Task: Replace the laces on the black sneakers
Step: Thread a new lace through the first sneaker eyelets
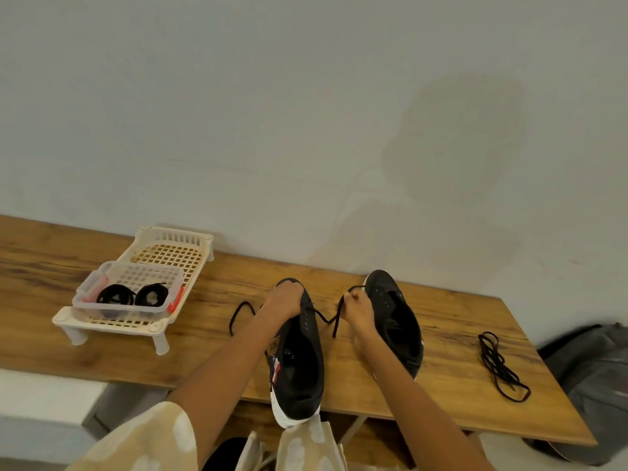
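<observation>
Two black sneakers stand on a wooden table (448, 379), toes toward the wall. My left hand (284, 299) grips the toe end of the left sneaker (299, 362), whose heel hangs over the front edge. A black lace (239, 316) runs through its front eyelets; one end trails left on the table. My right hand (353, 312) pinches the other end, raised between the shoes. The right sneaker (396, 317) has bare eyelets. A loose black lace (499, 365) lies bundled at the right.
A cream plastic rack (170, 253) stands at the left against the wall and carries a clear box (98, 277) with red clips and two coiled black laces (132, 295). A grey bag (591, 372) sits off the table's right end.
</observation>
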The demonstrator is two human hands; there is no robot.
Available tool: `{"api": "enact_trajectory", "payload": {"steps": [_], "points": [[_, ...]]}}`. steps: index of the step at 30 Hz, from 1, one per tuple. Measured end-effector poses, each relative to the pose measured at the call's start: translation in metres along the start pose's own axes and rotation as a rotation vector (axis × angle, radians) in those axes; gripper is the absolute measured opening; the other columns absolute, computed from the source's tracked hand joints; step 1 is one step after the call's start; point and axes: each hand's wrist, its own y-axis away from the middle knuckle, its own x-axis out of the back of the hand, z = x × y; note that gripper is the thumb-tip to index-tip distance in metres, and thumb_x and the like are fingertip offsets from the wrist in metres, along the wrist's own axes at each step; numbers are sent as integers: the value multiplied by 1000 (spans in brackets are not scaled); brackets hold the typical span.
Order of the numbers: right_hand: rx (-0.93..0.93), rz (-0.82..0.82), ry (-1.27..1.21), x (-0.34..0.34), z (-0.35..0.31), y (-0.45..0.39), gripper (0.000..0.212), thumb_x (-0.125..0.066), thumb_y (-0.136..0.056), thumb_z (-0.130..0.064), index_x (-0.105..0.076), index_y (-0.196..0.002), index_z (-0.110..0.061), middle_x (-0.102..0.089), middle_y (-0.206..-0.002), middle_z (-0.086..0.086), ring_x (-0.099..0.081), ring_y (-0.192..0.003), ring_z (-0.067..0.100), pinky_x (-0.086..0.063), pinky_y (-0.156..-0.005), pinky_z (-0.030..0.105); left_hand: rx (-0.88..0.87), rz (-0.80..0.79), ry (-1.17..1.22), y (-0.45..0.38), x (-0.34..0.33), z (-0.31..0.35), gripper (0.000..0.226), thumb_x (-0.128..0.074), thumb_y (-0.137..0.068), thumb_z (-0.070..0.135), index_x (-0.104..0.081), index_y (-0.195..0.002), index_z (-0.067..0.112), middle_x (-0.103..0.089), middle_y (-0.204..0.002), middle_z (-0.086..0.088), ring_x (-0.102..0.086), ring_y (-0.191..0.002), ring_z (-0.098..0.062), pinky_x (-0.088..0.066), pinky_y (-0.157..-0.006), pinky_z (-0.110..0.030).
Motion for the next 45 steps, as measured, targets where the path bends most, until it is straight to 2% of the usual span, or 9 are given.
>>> {"api": "enact_trajectory", "payload": {"steps": [8,12,15,20,25,27,35,40,45], "points": [[166,9,559,8,13,14,37,-43,-98,-22,-46,-61,-14,-48,-61,1,-45,-57,14,-37,-54,27,-3,78,-5,-8,-11,1,16,-47,-92,0,-58,-103,0,-50,-121,-18,-56,-103,-31,-48,-78,-35],[559,-3,769,4,-17,17,26,-44,-97,-23,-62,-80,-15,-54,-81,-3,-49,-86,17,-43,-83,32,109,222,391,-13,-19,-18,22,-47,-94,9,-64,-84,-1,-63,-93,-15,-60,-83,-26,-46,-69,-35],[553,-301,786,-14,-36,14,31,-48,-97,-27,-63,-120,-13,-60,-117,5,-52,-112,20,-41,-92,34,282,304,853,-17,-24,-32,30,-49,-96,14,-54,-67,8,-54,-72,-8,-54,-74,-26,-40,-66,-32],[490,-435,877,-36,-40,16,29,-53,-96,-26,-67,-116,-11,-66,-114,7,-58,-103,20,-44,-87,32,469,415,1311,-13,-31,-37,43,-50,-97,15,-37,-56,15,-42,-56,-4,-55,-61,-22,-41,-65,-33],[425,-318,925,-46,-46,8,24,-58,-92,-26,-74,-90,-7,-70,-86,7,-63,-79,20,-47,-70,32,364,416,1294,-4,-34,-28,10,-57,-94,22,-53,-93,13,-59,-87,-1,-58,-87,-19,-49,-78,-35],[470,-259,917,-49,-61,7,28,-59,-90,-26,-71,-81,-3,-68,-78,10,-60,-69,21,-46,-64,32,311,410,1264,1,-36,-26,22,-60,-92,23,-48,-106,11,-54,-98,0,-52,-88,-14,-43,-71,-26],[476,-231,724,-65,-133,6,25,-66,-85,-39,-73,-78,-16,-72,-100,0,-58,-91,17,-45,-89,40,133,504,1123,5,-53,-22,11,-69,-83,33,-66,-87,24,-49,-117,0,-57,-100,-18,-49,-87,-35],[384,-292,504,-67,-111,3,50,-66,-85,-35,-47,-51,-4,-64,-70,19,-42,-56,19,-34,-59,30,139,439,963,1,-44,-19,24,-66,-87,34,-73,-96,14,-63,-116,-5,-59,-101,-19,-43,-76,-27],[445,-412,765,-41,-95,10,49,-56,-93,-39,-41,-55,-12,-33,-51,0,-30,-46,13,-23,-50,26,280,266,1518,9,-31,-11,17,-55,-95,25,-66,-94,13,-65,-99,-6,-59,-100,-22,-44,-68,-24]]}}
